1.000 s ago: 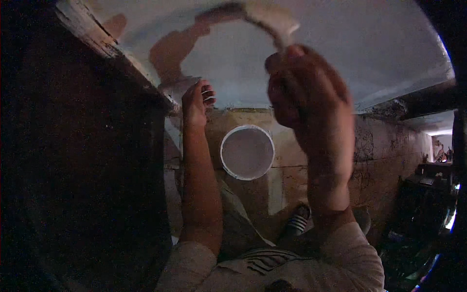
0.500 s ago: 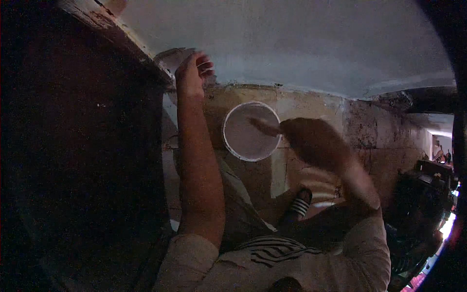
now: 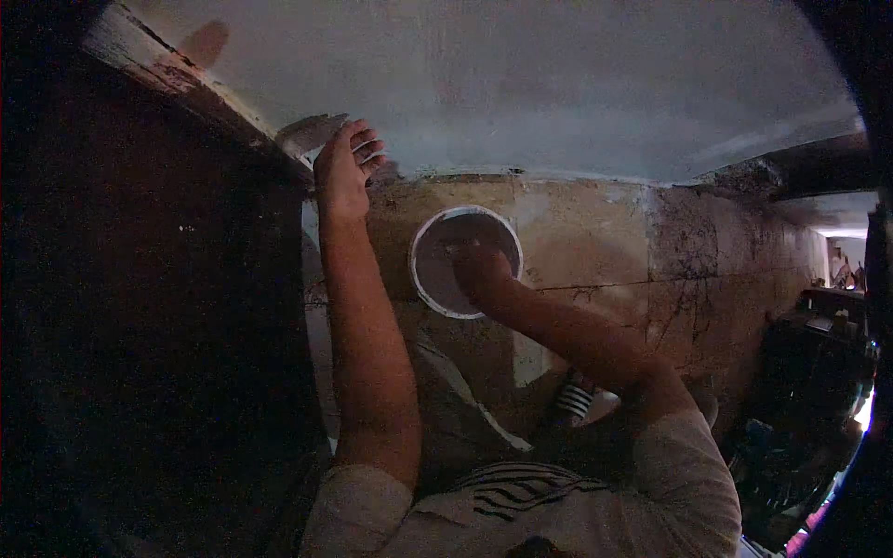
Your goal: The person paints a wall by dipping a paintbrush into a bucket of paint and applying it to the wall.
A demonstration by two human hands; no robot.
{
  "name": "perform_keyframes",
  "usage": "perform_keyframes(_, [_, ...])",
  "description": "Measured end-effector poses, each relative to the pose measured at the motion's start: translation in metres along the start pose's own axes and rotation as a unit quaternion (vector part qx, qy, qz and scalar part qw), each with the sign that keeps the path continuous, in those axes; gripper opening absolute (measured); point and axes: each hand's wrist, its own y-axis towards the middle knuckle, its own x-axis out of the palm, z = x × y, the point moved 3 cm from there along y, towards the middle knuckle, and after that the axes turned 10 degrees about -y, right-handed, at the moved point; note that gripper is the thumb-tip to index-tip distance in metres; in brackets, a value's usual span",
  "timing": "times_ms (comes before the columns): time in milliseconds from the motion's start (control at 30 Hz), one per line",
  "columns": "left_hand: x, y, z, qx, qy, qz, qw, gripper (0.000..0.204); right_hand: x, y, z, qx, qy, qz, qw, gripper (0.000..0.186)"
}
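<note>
My left hand point(image 3: 346, 172) is raised beside the foot of the pale wall, near the corner, its fingers curled. A flat grey-brown shape point(image 3: 310, 133) shows just behind it; I cannot tell whether it is a blade in my grip or a shadow. My right hand point(image 3: 484, 274) reaches down into a round white-rimmed bucket point(image 3: 416, 279) filled with a greyish, smooth mass. Its fingers point down and are closed, partly hidden by the back of the hand. A small light spot shows at the fingertips; what they hold is too dark to name.
The pale wall point(image 3: 558, 93) runs across the far side. To the left, a dark panel point(image 3: 186, 279) meets it at a rough, stained edge. Worn tiled floor point(image 3: 586, 219) lies around the bucket. My striped sandal point(image 3: 575, 400) is near it. Dark clutter point(image 3: 800, 372) stands at right.
My right hand has moved left and down from beside the bucket's rim into the bucket. My left hand sits slightly lower and further left in view; the whole view has shifted a little.
</note>
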Motion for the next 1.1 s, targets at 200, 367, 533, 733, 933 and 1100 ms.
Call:
perform_keyframes(200, [0.005,-0.005,0.004,0.000,0.011,0.016,1.000,0.025,0.015,-0.007,0.011,-0.053,-0.062,0.114,0.990,0.039])
perform_keyframes(367, [-0.002,-0.003,0.000,0.007,-0.004,-0.008,1.000,0.026,0.012,-0.006,0.013,-0.065,-0.052,0.062,0.995,0.036])
perform_keyframes(533, [-0.005,-0.001,0.005,-0.006,0.004,0.003,1.000,0.026,-0.004,-0.019,0.032,-0.033,0.033,0.130,0.990,0.028])
perform_keyframes(733, [0.007,-0.005,0.000,-0.003,-0.010,-0.028,1.000,0.024,0.014,-0.001,0.048,-0.062,0.052,0.210,0.974,0.018])
perform_keyframes(933, [0.008,-0.008,0.001,0.009,-0.014,-0.031,0.999,0.024,0.043,0.018,0.033,-0.101,0.081,0.302,0.945,0.021])
perform_keyframes(1100, [-0.002,-0.010,0.008,0.016,0.014,0.003,1.000,0.024,0.017,0.008,0.032,-0.026,0.302,0.120,0.945,0.031])
